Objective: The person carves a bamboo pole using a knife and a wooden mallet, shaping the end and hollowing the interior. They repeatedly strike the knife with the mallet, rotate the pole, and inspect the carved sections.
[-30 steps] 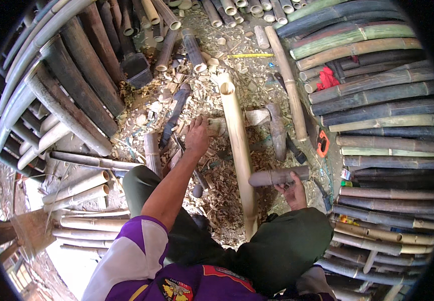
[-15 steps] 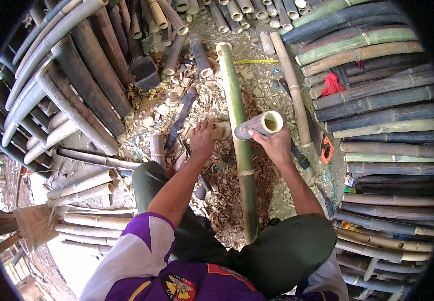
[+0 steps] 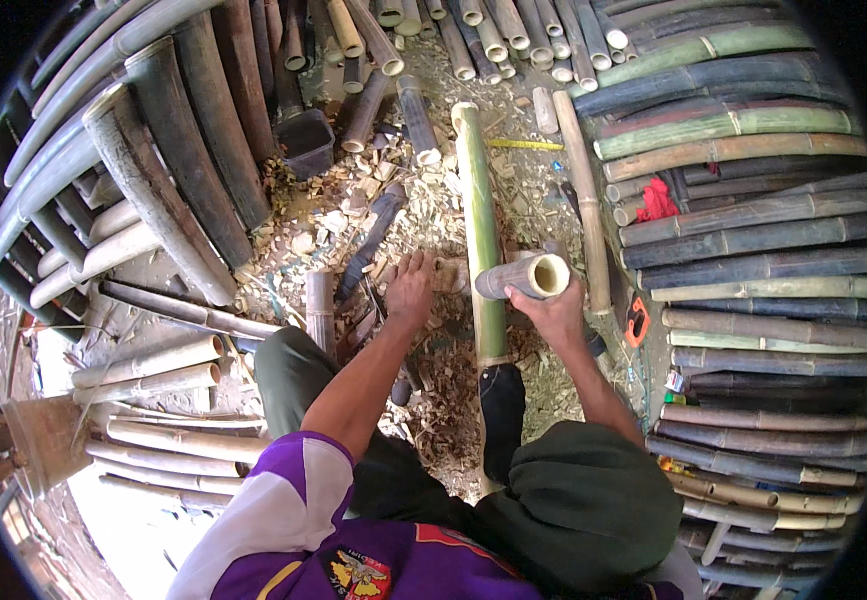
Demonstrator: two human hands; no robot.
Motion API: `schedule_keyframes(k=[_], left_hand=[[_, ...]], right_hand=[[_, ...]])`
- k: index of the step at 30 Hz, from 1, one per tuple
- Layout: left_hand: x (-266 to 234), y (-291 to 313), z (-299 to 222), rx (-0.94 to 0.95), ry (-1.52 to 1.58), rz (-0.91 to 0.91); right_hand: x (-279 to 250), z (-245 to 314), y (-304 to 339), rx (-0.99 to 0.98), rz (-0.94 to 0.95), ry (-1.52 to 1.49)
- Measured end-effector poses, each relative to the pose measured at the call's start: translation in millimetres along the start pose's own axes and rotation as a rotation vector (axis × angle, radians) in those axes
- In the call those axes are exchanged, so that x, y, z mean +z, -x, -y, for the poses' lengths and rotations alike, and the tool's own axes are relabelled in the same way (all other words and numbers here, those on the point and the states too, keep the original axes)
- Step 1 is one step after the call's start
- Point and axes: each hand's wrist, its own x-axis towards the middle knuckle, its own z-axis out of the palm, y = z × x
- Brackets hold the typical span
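Note:
A short, hollow bamboo tube (image 3: 509,279) is in my right hand (image 3: 556,310), its cut end facing up and right. The tube lies across a long green bamboo pole (image 3: 483,225), which runs away from me. A foot in black covering (image 3: 500,415) rests over the pole's near part. At the left, my left hand (image 3: 411,287) is closed at the end of a short wooden block (image 3: 449,275) beside the pole. Its fingertips are partly hidden.
Wood chips (image 3: 333,225) cover the ground. Bamboo poles (image 3: 753,230) are stacked at the right, and dark poles (image 3: 208,120) lean at the left. A black bucket (image 3: 306,143), a yellow measuring tape (image 3: 525,144) and an orange-handled saw (image 3: 637,321) lie around.
The black-covered foot has come onto the near part of the green pole. Both hands keep their places, the right one still holding the bamboo tube. The view has shifted slightly.

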Motion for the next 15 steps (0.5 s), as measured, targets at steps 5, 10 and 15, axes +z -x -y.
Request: schedule_keyframes(k=[5, 10, 15], left_hand=[[-2, 2, 16, 0.006, 0.041, -0.038], [-48, 13, -57, 0.131, 0.408, -0.110], [-58, -7, -130, 0.314, 0.986, -0.044]], right_hand=[[9, -5, 1, -0.049, -0.014, -0.115], [-13, -1, -8, -0.132, 0.029, -0.518], [-14, -2, -51, -0.167, 0.357, -0.665]])
